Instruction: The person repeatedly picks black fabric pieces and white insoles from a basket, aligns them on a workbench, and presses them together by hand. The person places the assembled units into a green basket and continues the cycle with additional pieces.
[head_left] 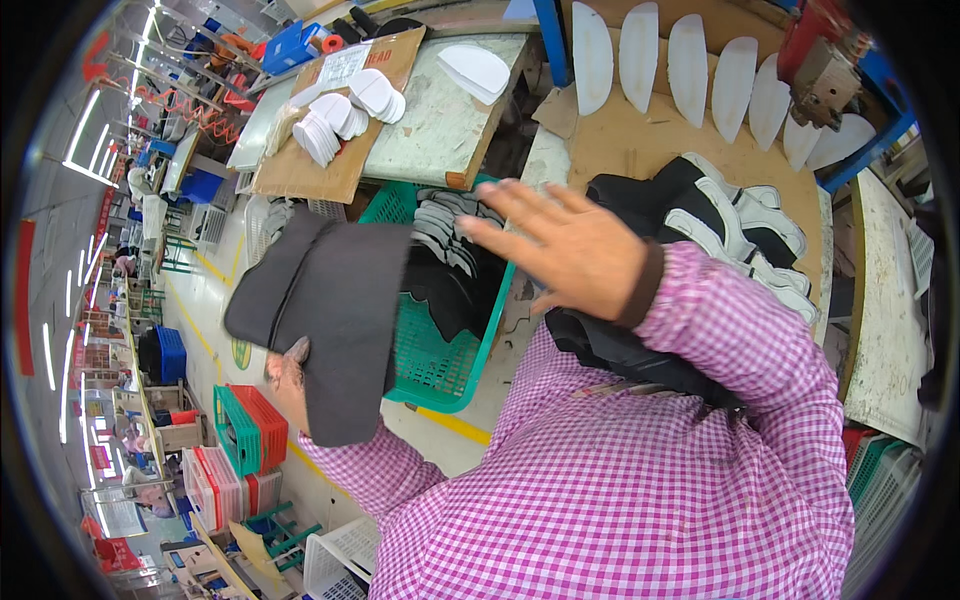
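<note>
My left hand (289,388) grips a black fabric piece (350,320) by its lower edge, with the thumb on its face. This flat panel has a seam across it and hangs to the left of a green plastic basket (440,390). Inside the basket lies a stack of black pieces with grey edges (445,235). Held open with fingers spread, my right hand (565,245) is above the basket's right side and seems to hold nothing. More black pieces (650,355) rest on my lap under the right forearm, partly hidden by it.
Black and white shoe uppers (735,215) are piled on the right-hand bench, below a row of white curved pieces (690,70). A metal machine part (825,70) overhangs there. White rounded pads (335,120) lie on cardboard at the far left table. Stacked crates (245,430) stand left.
</note>
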